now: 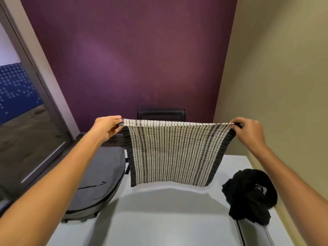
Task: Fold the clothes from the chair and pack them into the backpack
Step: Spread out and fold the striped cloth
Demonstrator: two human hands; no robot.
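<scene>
The surface (159,219) is white; all items lie on it or are held above it. The backpack (95,180), grey, is laid flat at the left edge, partly overhanging; whether its opening is unzipped cannot be told. The striped garment (170,153) is held spread in the air above the surface, approx. centred, w/ the chair (161,113) behind it. A black garment (248,196) lies bunched at right, unfolded. The left hand (106,128) pinches the top-left corner; the right hand (248,130) pinches the top-right corner.

Risks: a corner may slip if the pinch is relaxed, collapsing the cloth. If lowered unevenly, a skewed fold is likely. The backpack may be nudged off the edge.
</scene>
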